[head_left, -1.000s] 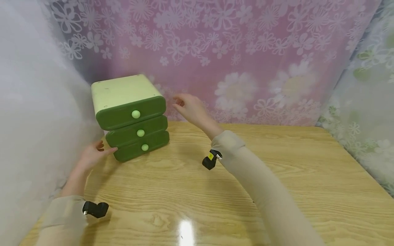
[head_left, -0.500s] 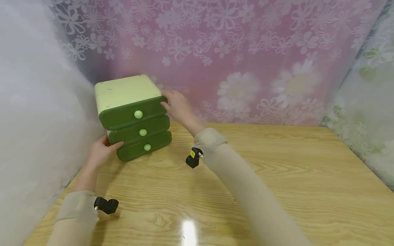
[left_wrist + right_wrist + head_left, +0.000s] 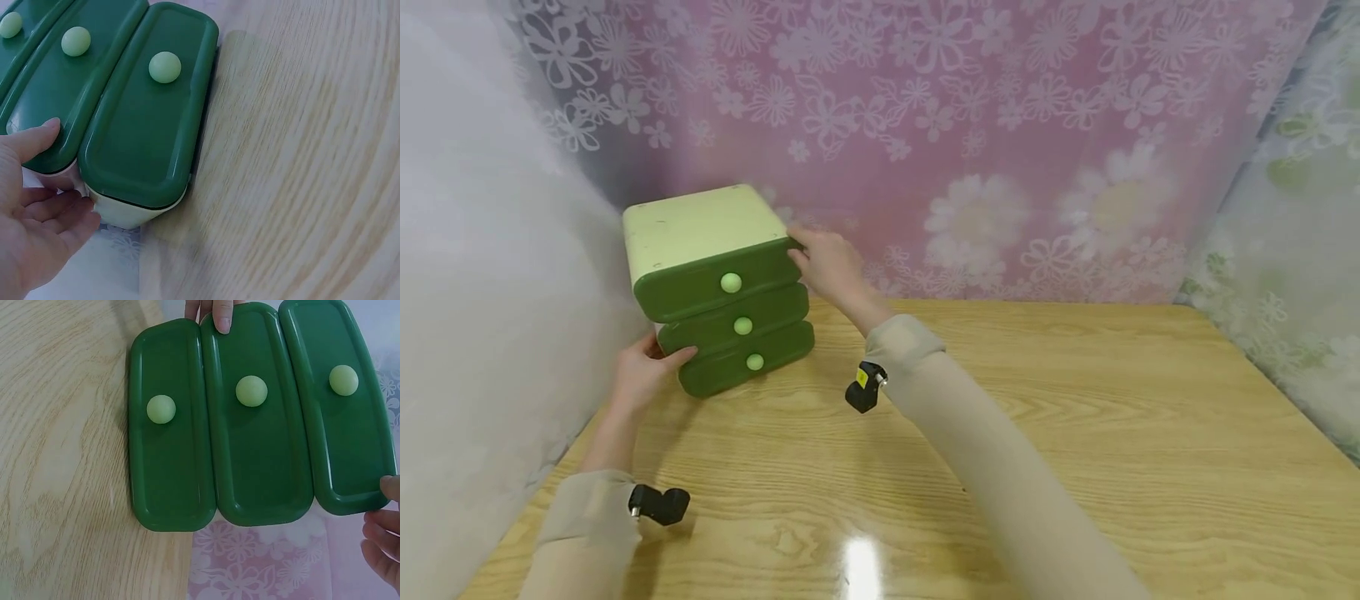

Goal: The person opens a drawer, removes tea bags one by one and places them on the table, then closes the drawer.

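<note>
A small drawer cabinet with a cream body and green drawer fronts stands at the back left of the table. Round pale-green knobs sit on its three fronts. At the lower left side my left hand grips it, thumb on the middle drawer front and fingers behind the front's edge. My right hand holds the upper right corner, its thumb on the top drawer front and its other fingers along the side. The drawers look closed in every view.
The wood-grain table spreads out in front and to the right. Pink flowered cloth hangs behind it. A whitish sheet stands close on the left, and a green-flowered one on the right.
My right hand has come left from beside the cabinet onto its upper right corner. My left hand has moved in to grip the left side. The cabinet stays about where it was.
</note>
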Available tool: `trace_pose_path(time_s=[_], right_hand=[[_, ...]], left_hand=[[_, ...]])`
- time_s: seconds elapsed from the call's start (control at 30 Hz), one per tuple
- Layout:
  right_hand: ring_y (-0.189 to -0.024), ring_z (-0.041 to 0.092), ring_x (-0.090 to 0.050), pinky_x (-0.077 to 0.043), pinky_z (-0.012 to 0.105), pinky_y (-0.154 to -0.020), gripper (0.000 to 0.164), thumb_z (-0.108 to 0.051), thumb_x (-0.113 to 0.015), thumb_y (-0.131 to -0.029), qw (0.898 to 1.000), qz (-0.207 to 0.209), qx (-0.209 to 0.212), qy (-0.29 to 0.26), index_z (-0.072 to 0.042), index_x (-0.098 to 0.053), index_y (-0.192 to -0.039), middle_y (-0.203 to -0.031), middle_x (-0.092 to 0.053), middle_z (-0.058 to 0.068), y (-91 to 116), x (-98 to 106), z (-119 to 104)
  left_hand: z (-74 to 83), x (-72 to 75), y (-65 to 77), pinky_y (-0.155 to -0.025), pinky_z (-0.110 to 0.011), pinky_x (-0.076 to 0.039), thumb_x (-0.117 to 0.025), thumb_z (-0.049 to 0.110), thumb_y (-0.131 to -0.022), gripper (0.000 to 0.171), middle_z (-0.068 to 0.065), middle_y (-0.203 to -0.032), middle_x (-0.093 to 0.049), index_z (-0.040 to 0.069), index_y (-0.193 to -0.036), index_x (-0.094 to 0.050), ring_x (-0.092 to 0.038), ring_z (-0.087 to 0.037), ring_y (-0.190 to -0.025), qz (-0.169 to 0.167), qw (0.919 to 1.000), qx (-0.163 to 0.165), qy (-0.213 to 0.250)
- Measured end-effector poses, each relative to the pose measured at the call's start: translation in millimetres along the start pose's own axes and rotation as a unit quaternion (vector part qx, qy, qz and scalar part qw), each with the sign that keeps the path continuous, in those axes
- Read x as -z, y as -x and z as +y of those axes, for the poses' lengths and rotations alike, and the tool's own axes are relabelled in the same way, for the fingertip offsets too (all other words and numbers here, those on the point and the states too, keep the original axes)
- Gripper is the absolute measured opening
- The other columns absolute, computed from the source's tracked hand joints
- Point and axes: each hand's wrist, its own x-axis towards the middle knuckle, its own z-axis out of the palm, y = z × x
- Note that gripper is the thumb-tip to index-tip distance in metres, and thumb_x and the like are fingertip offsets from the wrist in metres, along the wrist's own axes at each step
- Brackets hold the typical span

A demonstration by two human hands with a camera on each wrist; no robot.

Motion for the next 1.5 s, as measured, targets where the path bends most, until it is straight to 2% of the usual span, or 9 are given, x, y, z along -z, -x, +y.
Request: trace_pose_path(time_s=[0.1, 0.2, 0.3, 0.37, 0.5, 0.57, 1.03, 1.27, 1.5], right_hand=[[-0.081, 0.016, -0.063, -0.039, 0.021, -0.049, 0.040, -0.030, -0.049, -0.098, 1.000, 0.008, -0.006, -0.001, -0.025, -0.049, -0.137, -0.120, -0.064, 0.000, 1.0, -0.5, 0.4], [-0.063, 0.013, -0.056, -0.033, 0.020, -0.045, 0.039, -0.029, -0.049, -0.098, 1.000, 0.018, -0.004, 0.001, -0.026, -0.051, -0.136, -0.116, -0.066, 0.000, 0.9, -0.6, 1.1], [-0.055, 0.011, -0.048, -0.031, 0.019, -0.043, 0.037, -0.028, -0.051, -0.097, 1.000, 0.030, 0.001, -0.005, -0.026, -0.053, -0.134, -0.113, -0.067, 0.001, 1.2, -0.2, 1.4], [-0.053, 0.010, -0.046, -0.030, 0.019, -0.043, 0.037, -0.027, -0.052, -0.097, 0.999, 0.036, 0.003, -0.011, -0.026, -0.054, -0.133, -0.112, -0.068, 0.001, 1.7, -0.3, 2.0], [-0.056, 0.010, -0.050, -0.032, 0.019, -0.044, 0.036, -0.025, -0.053, -0.096, 0.999, 0.046, 0.007, -0.022, -0.024, -0.055, -0.132, -0.114, -0.067, 0.000, 2.5, -1.8, 4.6], [-0.061, 0.011, -0.053, -0.034, 0.018, -0.046, 0.036, -0.024, -0.054, -0.096, 0.999, 0.046, 0.008, -0.026, -0.023, -0.055, -0.132, -0.118, -0.065, 0.000, 2.7, -1.8, 6.1], [-0.090, 0.013, -0.065, -0.050, 0.023, -0.064, 0.034, -0.027, -0.054, -0.095, 0.997, 0.063, 0.024, -0.048, -0.020, -0.059, -0.128, -0.118, -0.065, 0.001, 9.5, 2.4, 21.5], [-0.088, 0.015, -0.065, -0.050, 0.026, -0.064, 0.034, -0.028, -0.056, -0.094, 0.996, 0.071, 0.039, -0.038, -0.021, -0.060, -0.127, -0.113, -0.067, 0.002, 13.8, 6.3, 26.6], [-0.081, 0.016, -0.064, -0.049, 0.025, -0.065, 0.033, -0.024, -0.056, -0.094, 0.995, 0.081, 0.050, -0.035, -0.017, -0.061, -0.126, -0.109, -0.068, 0.005, 20.2, 8.8, 34.8]], left_hand=[[-0.4, -0.6, 0.0, -0.082, -0.023, -0.044, -0.064, 0.035, -0.087, 0.064, -0.025, -0.128, -0.052, -0.004, -0.135, -0.045, -0.054, -0.024, -0.108, 0.000, 0.9999, 0.010, 0.011], [0.8, -0.2, -0.1, -0.087, -0.028, -0.043, -0.064, 0.035, -0.087, 0.067, -0.024, -0.133, -0.049, -0.002, -0.138, -0.042, -0.046, -0.035, -0.121, 0.000, 0.9995, 0.019, 0.027], [0.3, 0.1, -1.0, -0.082, -0.022, -0.044, -0.064, 0.034, -0.088, 0.067, -0.024, -0.135, -0.047, -0.002, -0.139, -0.041, -0.047, -0.033, -0.120, -0.002, 0.9992, 0.022, 0.034], [-0.4, 0.1, -1.1, -0.075, -0.015, -0.045, -0.064, 0.034, -0.088, 0.066, -0.023, -0.134, -0.048, -0.002, -0.138, -0.042, -0.054, -0.020, -0.109, -0.004, 0.9992, 0.023, 0.033], [-1.4, -0.9, 0.2, -0.068, -0.012, -0.047, -0.065, 0.033, -0.087, 0.066, -0.024, -0.132, -0.048, -0.004, -0.138, -0.042, -0.049, 0.008, -0.085, -0.008, 0.9988, 0.022, 0.043], [-1.8, -2.0, 0.9, -0.068, -0.013, -0.048, -0.065, 0.032, -0.087, 0.066, -0.024, -0.132, -0.048, -0.004, -0.138, -0.042, -0.046, 0.013, -0.080, -0.012, 0.9984, 0.021, 0.051], [5.2, -8.3, -0.3, -0.073, -0.017, -0.051, -0.066, 0.030, -0.087, 0.066, -0.020, -0.136, -0.045, 0.005, -0.142, -0.039, -0.049, 0.005, -0.092, -0.029, 0.9967, 0.015, 0.075], [6.6, -12.0, -0.3, -0.069, -0.013, -0.049, -0.066, 0.025, -0.087, 0.063, -0.020, -0.134, -0.046, 0.000, -0.139, -0.041, -0.051, 0.006, -0.091, -0.025, 0.9961, 0.013, 0.084], [11.2, -17.2, 0.8, -0.076, -0.021, -0.051, -0.066, 0.030, -0.087, 0.066, -0.021, -0.134, -0.047, -0.003, -0.138, -0.041, -0.052, -0.002, -0.097, -0.046, 0.9961, 0.006, 0.076]])
